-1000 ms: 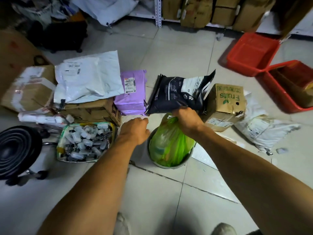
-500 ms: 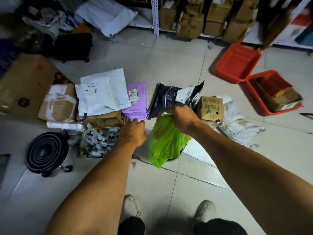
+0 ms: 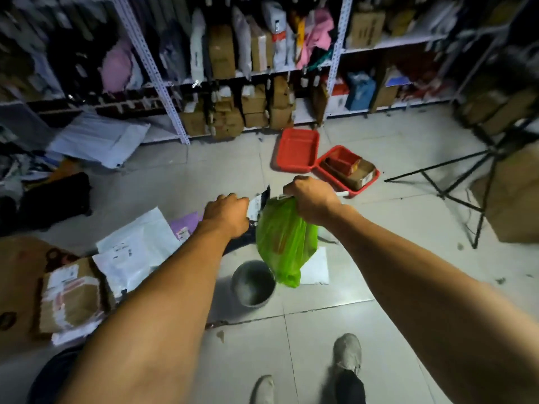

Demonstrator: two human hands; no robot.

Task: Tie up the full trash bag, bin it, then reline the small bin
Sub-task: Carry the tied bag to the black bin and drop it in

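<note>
In a parcel storeroom, my left hand [image 3: 226, 212] hangs at about 11 o'clock from the bin [image 3: 253, 283], fingers curled together into a loose fist on nothing I can make out, just beside the bag [image 3: 284, 239] but apart from it. The grey bin stands on the floor tiles, bare inside, no liner. At 1 o'clock above it my right hand [image 3: 312, 199] is clamped on the gathered neck of the green bag, which hangs below my fist, clear of the bin. By my reckoning the bag is lifted out; whether its neck is knotted I cannot tell, since my fist hides it. Binning it and relining the bin are left
</note>
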